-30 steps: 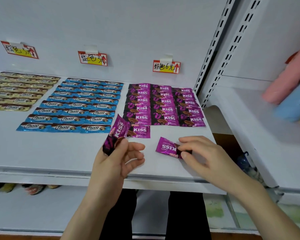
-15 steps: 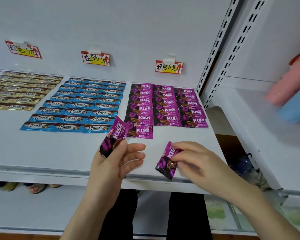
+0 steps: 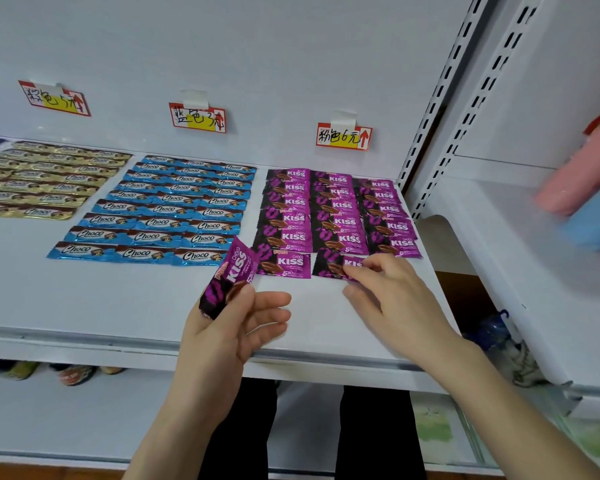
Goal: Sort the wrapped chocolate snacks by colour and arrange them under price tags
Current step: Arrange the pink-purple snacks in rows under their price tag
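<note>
One purple packet (image 3: pixel 234 271) pinched, tilted above shelf (image 3: pixel 118 299), by left hand (image 3: pixel 222 337); right hand (image 3: pixel 388 299) fingers (image 3: pixel 361 271) grip second packet (image 3: pixel 329 266), flat in front row.

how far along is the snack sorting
Done: gold block, blue block and full purple rows lie under their tags. In hand: the right hand sets a purple packet mid front row; the left hand holds a spare packet. Left: that row's right end looks unfilled, likely for the spare.
</note>
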